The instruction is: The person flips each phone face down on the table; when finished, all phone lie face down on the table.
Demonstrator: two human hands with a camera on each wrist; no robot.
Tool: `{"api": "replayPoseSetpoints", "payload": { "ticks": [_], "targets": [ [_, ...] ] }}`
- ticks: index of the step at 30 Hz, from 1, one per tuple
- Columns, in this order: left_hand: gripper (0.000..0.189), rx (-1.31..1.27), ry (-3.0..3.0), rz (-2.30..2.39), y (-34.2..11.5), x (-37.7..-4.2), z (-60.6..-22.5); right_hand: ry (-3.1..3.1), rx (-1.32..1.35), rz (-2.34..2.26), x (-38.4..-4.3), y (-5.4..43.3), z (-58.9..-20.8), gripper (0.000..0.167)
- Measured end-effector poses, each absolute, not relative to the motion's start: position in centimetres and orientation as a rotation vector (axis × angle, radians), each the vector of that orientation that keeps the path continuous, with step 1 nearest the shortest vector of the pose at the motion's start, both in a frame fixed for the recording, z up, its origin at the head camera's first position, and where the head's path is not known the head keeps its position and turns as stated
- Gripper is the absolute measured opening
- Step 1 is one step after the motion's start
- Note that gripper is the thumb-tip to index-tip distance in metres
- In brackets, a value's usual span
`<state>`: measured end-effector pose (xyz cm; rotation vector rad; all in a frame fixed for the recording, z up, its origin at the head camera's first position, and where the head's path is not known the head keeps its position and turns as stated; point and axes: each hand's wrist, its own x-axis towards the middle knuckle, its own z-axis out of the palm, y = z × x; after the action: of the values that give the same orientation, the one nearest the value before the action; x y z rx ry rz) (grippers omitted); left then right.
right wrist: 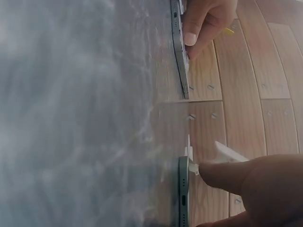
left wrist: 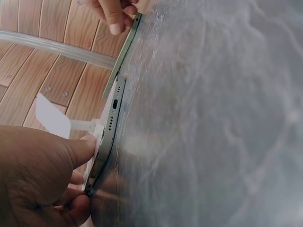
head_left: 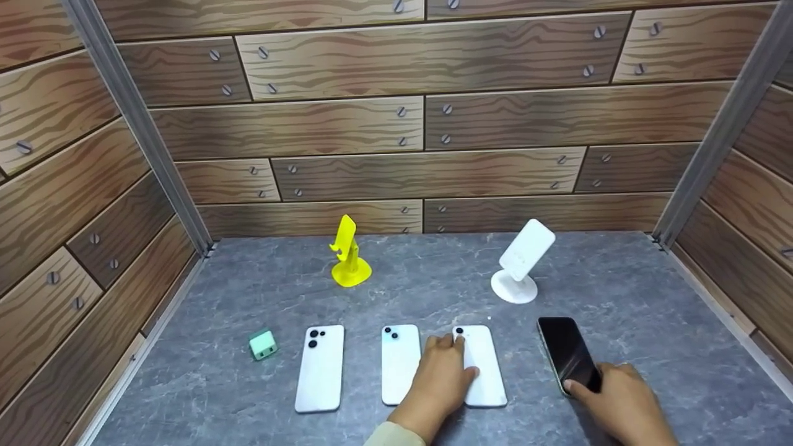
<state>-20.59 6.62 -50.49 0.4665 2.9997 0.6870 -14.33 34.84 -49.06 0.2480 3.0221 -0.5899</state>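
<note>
A white smartphone (head_left: 486, 368) lies back up on the grey surface. My left hand (head_left: 441, 375) holds it by its left side, thumb on the back and fingers curled at the edge; the left wrist view shows its charging port end (left wrist: 115, 104). To the right, a smartphone with a dark screen (head_left: 565, 347) lies screen up. My right hand (head_left: 626, 396) grips its lower end, with the thumb over the lower left corner and the other fingers along the right edge, partly hidden. The right wrist view shows this phone's port edge (right wrist: 183, 194) beside the thumb.
Left of my left hand lie a pale blue smartphone (head_left: 400, 359) and a white smartphone (head_left: 320, 371). A mint green charger cube (head_left: 263, 344) sits farther left. Behind stand a yellow phone stand (head_left: 351, 271) and a white phone stand (head_left: 526, 251). Wood-patterned walls (head_left: 347, 127) enclose the surface.
</note>
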Motion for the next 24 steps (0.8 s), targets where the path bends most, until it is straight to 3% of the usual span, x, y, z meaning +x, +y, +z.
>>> {"api": "replayPoseSetpoints", "payload": {
  "ticks": [6,24],
  "targets": [
    [0.062,0.462,2.987,0.682,6.53,-20.64,-50.64,2.934,0.330,-0.555,-14.47,34.59,-49.05,0.103],
    [0.061,0.454,3.001,0.683,6.55,-20.63,-50.72,2.895,0.330,-0.611,-14.83,35.06,-49.06,0.090]
  ]
}}
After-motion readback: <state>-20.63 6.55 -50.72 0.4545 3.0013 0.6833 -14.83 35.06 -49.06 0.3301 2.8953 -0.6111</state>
